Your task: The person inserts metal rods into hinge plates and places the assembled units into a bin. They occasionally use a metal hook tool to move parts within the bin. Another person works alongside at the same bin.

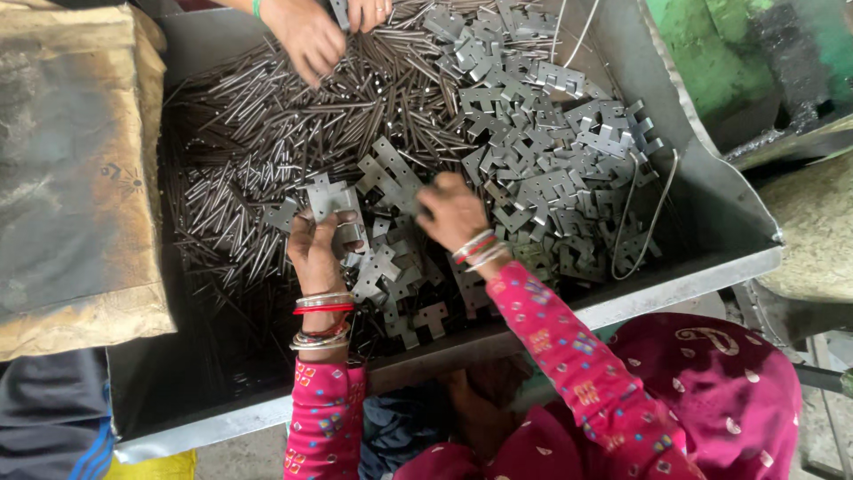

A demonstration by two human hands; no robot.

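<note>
The left hand (pixel 317 251) grips a flat, notched steel plate (pixel 326 197), dull grey and stamped, held just above the heap in a sheet-metal tray (pixel 711 222). The right hand (pixel 453 213) closes its fingers on another plate in the pile of plates (pixel 551 169). Thin metal rods (pixel 267 133) lie beside, where another person's hands (pixel 311 36) sort.

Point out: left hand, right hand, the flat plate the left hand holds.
left hand (pixel 315 253), head view, back of the hand.
right hand (pixel 453 213), head view, back of the hand.
flat metal plate (pixel 327 197), head view, its flat face above the fingers.
</note>
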